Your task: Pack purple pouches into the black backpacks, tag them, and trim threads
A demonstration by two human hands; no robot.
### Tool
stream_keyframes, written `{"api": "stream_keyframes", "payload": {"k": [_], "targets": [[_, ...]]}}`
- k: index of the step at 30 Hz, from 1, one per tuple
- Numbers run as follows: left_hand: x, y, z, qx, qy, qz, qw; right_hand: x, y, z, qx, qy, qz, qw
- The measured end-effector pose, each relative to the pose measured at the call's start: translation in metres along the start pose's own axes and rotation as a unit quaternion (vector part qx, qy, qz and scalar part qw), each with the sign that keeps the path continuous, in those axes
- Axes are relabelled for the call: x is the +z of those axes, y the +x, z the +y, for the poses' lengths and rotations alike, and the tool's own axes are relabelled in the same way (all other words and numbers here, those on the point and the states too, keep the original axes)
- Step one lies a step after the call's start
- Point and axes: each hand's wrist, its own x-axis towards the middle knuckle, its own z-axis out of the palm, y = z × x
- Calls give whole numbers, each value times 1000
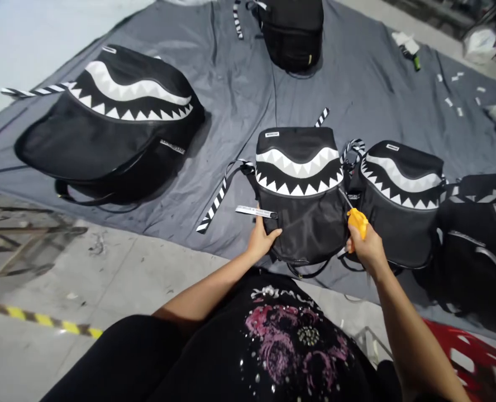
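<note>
A black backpack [304,223] with a white-and-grey shark-mouth design lies in front of me. My left hand [261,239] grips its lower left side, thumb on the front and the other fingers hidden behind the edge. Just above that hand a white printed strap [256,212] sticks out to the left. In my closed right hand [367,245] is an orange-handled tool [358,223]. Its thin metal tip points up and left, by the backpack's right edge; whether it touches the fabric I cannot tell. Black-and-white striped straps [217,204] stick out beside the bag.
A similar backpack [403,206] lies close on the right, with another black bag [474,245] past it. A larger shark-mouth backpack [118,123] lies at left, and a black backpack [292,33] at the back. Grey cloth [231,95] covers the surface. Small white tags [449,102] lie at right.
</note>
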Motion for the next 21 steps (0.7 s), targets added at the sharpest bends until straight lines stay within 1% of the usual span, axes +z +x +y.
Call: {"api": "stream_keyframes", "payload": {"k": [3,4,6,9,11,13,14,15,16,18,19,20,21], "targets": [[-3,0,1,-17,6,-7,1000,-3,16,-18,29,-28,46,998],[-3,0,3,-21,9,-12,1000,0,18,-28,31,-47,46,997],[-5,3,5,-19,16,-25,999,10,19,-53,18,-94,17,995],[-8,8,7,0,33,-40,999,29,16,-103,-27,-164,-32,986],[-12,11,7,2,43,-45,998,39,18,-135,-54,-185,-33,981],[-16,16,7,5,45,-56,997,40,26,-155,-64,-183,-24,981],[-19,21,7,7,44,-62,997,38,31,-157,-58,-180,-17,982],[-23,26,6,9,44,-68,997,34,37,-153,-43,-175,-3,984],[-28,34,4,10,42,-74,996,28,42,-143,-18,-163,20,986],[-39,54,0,11,28,-75,997,17,51,-108,54,-97,82,990],[-45,67,-4,12,10,-68,998,13,53,-86,93,-27,108,989],[-51,80,-7,10,-21,-59,998,11,54,-64,132,62,123,982],[-57,94,-11,4,-61,-53,997,13,54,-43,167,161,126,964]]}}
